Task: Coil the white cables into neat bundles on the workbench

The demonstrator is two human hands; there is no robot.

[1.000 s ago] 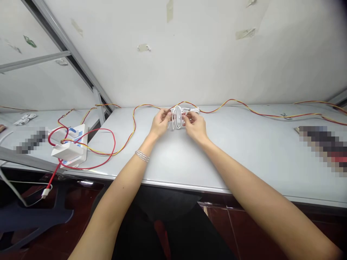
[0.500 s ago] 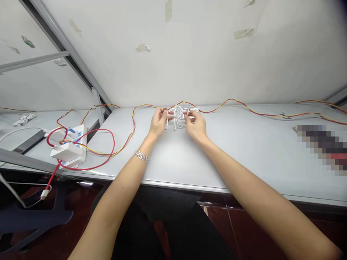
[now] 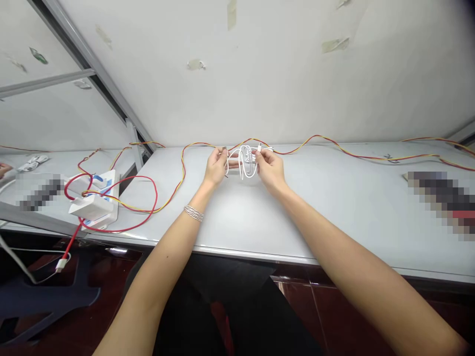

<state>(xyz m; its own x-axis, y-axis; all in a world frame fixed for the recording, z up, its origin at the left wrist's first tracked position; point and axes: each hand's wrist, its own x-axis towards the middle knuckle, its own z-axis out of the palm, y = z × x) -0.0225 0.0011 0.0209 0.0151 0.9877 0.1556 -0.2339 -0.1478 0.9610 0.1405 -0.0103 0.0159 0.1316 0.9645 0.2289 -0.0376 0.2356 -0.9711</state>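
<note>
A white charging cable [image 3: 243, 168] hangs in loose loops between my two hands, above the back part of the grey-white table. My left hand [image 3: 216, 167] is closed on one end of it, where a small metal plug shows at the fingertips. At the other end, my right hand [image 3: 270, 168] pinches a white plug that points upward. Behind the loops lies more white cable [image 3: 267, 149], partly hidden by my right hand. White lettering shows among the loops, too small to read.
A white power strip [image 3: 111, 198] with plugged-in adapters and a looped red cable [image 3: 156, 190] is at left. A red-yellow twisted wire [image 3: 315, 137] runs along the panel's foot. Another person's hand [image 3: 4, 169] is at the far left, near a bundled white cable [image 3: 34, 163].
My right hand has shifted slightly right, and the plug in it now points up more plainly. The cable loops have spread wider. Another person's hand has appeared at the far left.
</note>
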